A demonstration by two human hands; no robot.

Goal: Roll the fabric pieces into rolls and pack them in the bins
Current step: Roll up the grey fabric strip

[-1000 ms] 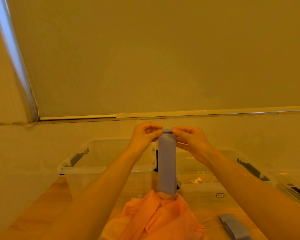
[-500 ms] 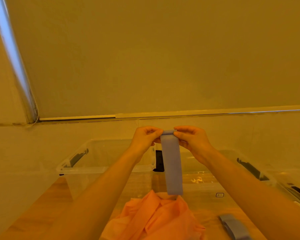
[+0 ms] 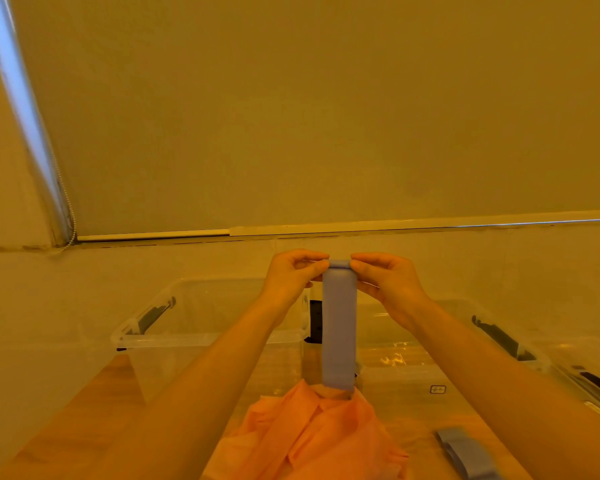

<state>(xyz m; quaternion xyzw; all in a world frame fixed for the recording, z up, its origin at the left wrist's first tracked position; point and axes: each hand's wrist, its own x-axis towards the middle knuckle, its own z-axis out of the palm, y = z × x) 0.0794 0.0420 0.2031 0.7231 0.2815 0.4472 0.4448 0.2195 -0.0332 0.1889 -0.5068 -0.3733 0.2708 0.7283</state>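
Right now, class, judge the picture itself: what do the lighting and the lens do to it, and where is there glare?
Head view: a warm yellow-orange cast tints everything, so the hanging blue-grey fabric strip looks muted; the wide lens bows the pale blind rail; glare glints on the clear plastic bin on the right; the crumpled orange fabric and the forearms look soft.

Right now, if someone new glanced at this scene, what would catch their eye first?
Probably the blue fabric strip hanging straight down in the centre, its top edge rolled between the left hand and right hand. Below it, a crumpled orange fabric lies on the wooden table. Behind sit two clear plastic bins: the left bin and the right bin.
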